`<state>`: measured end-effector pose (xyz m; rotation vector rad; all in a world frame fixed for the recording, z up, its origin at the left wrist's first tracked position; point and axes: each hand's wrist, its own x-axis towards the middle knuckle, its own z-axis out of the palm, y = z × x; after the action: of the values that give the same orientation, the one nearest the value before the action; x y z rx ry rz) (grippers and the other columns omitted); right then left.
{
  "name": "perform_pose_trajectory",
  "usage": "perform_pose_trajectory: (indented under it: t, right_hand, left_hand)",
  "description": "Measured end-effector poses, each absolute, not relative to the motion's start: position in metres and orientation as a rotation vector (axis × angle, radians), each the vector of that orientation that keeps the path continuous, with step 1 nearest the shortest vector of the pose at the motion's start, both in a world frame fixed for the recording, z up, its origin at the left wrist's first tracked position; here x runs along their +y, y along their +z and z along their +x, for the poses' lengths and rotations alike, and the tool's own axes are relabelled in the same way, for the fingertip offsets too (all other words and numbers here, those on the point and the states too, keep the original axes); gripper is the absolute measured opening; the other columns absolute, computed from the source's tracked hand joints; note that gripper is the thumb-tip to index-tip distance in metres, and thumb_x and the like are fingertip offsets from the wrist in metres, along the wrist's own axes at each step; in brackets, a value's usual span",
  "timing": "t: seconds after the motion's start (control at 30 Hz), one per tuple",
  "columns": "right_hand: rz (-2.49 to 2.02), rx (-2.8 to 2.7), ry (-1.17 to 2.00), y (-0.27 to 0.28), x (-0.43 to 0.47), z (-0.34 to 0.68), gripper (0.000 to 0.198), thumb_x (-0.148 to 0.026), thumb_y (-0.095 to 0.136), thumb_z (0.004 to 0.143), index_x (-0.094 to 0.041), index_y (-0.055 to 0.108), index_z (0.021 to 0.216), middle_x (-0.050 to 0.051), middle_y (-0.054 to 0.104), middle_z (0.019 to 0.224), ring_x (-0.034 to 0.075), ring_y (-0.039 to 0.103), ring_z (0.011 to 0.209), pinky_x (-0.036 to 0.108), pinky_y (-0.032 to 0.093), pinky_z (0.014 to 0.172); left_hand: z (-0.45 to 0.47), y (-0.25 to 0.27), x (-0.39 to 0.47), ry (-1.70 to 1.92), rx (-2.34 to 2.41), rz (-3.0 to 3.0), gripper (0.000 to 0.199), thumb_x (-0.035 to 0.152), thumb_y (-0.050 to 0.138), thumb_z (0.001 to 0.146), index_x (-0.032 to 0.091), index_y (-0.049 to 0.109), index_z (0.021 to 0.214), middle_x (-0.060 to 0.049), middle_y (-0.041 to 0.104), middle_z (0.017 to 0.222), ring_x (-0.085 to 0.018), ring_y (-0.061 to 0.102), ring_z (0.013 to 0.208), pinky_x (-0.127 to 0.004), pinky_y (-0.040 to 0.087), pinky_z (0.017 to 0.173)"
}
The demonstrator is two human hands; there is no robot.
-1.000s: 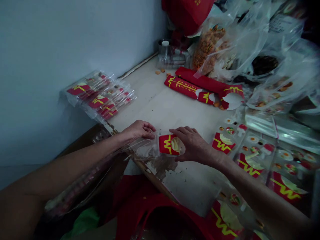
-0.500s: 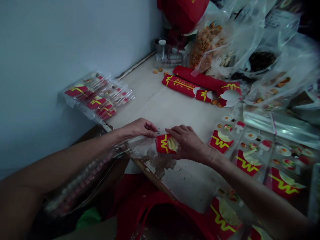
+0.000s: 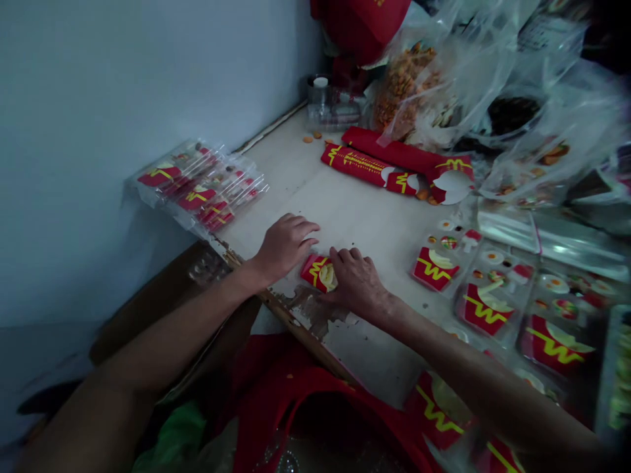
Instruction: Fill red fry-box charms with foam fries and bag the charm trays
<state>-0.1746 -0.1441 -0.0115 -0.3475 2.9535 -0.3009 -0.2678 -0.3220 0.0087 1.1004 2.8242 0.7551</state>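
Observation:
A small clear pack (image 3: 319, 273) with a red fries carton, a yellow zigzag mark and pale fries inside lies at the table's near left edge. My right hand (image 3: 359, 279) grips its right end, fingers over the top and thumb at the near side, hiding that end. My left hand (image 3: 286, 246) hovers just above and left of the pack, its fingers bent and thumb apart, with nothing visible between them. Clear packs of the same look (image 3: 436, 263) lie in rows to the right, each with a red carton and tiny food pieces.
Stacked wrapped packs (image 3: 197, 187) sit at the left edge by the wall. Nested red cartons (image 3: 359, 164) lie farther back. Behind them stand plastic bags (image 3: 409, 85) of small pieces, and clear film sleeves (image 3: 572, 243) lie to the right. A red bag (image 3: 315, 387) is below the table edge.
My left hand has let go of the clear film at the pack's left end and lifted slightly. The blurred strip of clear plastic under my left arm is gone. The pack shifted slightly left.

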Motion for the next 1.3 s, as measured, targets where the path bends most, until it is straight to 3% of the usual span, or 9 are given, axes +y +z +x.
perform_pose_trajectory:
  t: [0.13, 0.2, 0.33, 0.5, 0.93, 1.13, 1.3]
  right_hand:
    - [-0.25, 2.989, -0.17, -0.007, -0.131, -0.156, 0.12, -0.062, 0.088, 0.062, -0.005, 0.034, 0.152, 0.025, 0.056, 0.134, 0.038, 0.051, 0.118, 0.047, 0.045, 0.092]
    - [-0.194, 2.973, -0.13, -0.004, -0.122, -0.145, 0.11, -0.061, 0.087, 0.064, -0.007, 0.041, 0.148, 0.023, 0.058, 0.131, 0.037, 0.052, 0.116, 0.046, 0.047, 0.087]
    - [-0.128, 2.955, -0.146, -0.005, -0.115, -0.131, 0.084, -0.061, 0.08, 0.072, -0.013, 0.053, 0.135, 0.018, 0.061, 0.125, 0.035, 0.054, 0.114, 0.042, 0.048, 0.08]
    - [-0.028, 2.973, -0.121, -0.008, -0.126, -0.131, 0.077, -0.055, 0.083, 0.07, -0.014, 0.055, 0.13, 0.016, 0.062, 0.123, 0.033, 0.054, 0.112, 0.04, 0.047, 0.079]
    - [-0.01, 2.995, -0.129, -0.008, -0.139, -0.131, 0.072, -0.053, 0.08, 0.076, -0.009, 0.056, 0.128, 0.017, 0.061, 0.124, 0.032, 0.053, 0.11, 0.042, 0.048, 0.079]
    - [0.003, 3.042, -0.132, -0.012, -0.143, -0.133, 0.07, -0.056, 0.078, 0.075, -0.01, 0.058, 0.124, 0.017, 0.062, 0.119, 0.032, 0.053, 0.106, 0.042, 0.046, 0.079]
    - [-0.018, 3.092, -0.135, -0.014, -0.145, -0.134, 0.068, -0.051, 0.08, 0.072, -0.012, 0.058, 0.123, 0.016, 0.061, 0.117, 0.031, 0.052, 0.104, 0.042, 0.042, 0.08]
  left_hand:
    - [-0.218, -0.004, -0.342, 0.549, 2.985, 1.047, 0.04, 0.022, 0.07, 0.082, 0.016, 0.066, 0.121, -0.012, 0.066, 0.117, -0.027, 0.059, 0.111, -0.04, 0.049, 0.102]
    - [-0.208, -0.014, -0.343, 0.493, 2.975, 1.006, 0.041, 0.023, 0.07, 0.082, 0.014, 0.065, 0.122, -0.012, 0.065, 0.117, -0.026, 0.06, 0.111, -0.038, 0.05, 0.101]
    - [-0.216, -0.015, -0.328, 0.22, 2.951, 0.961, 0.022, 0.016, 0.056, 0.09, 0.011, 0.068, 0.108, -0.013, 0.069, 0.105, -0.026, 0.065, 0.102, -0.037, 0.052, 0.093]
    - [-0.228, 0.005, -0.31, -0.128, 2.805, 1.056, 0.025, 0.012, 0.05, 0.093, 0.011, 0.072, 0.104, -0.016, 0.073, 0.101, -0.028, 0.07, 0.098, -0.036, 0.052, 0.085]
    - [-0.236, -0.01, -0.312, 0.042, 2.877, 1.004, 0.026, 0.016, 0.05, 0.093, 0.011, 0.074, 0.102, -0.016, 0.075, 0.099, -0.028, 0.07, 0.097, -0.035, 0.049, 0.084]
    - [-0.25, -0.013, -0.307, 0.336, 2.947, 0.76, 0.013, 0.022, 0.067, 0.08, 0.017, 0.076, 0.089, -0.008, 0.078, 0.089, -0.022, 0.071, 0.082, -0.03, 0.047, 0.072]
    - [-0.249, -0.016, -0.308, 0.681, 2.937, 0.583, 0.008, 0.019, 0.069, 0.071, 0.019, 0.075, 0.077, -0.005, 0.077, 0.079, -0.019, 0.069, 0.074, -0.027, 0.045, 0.068]
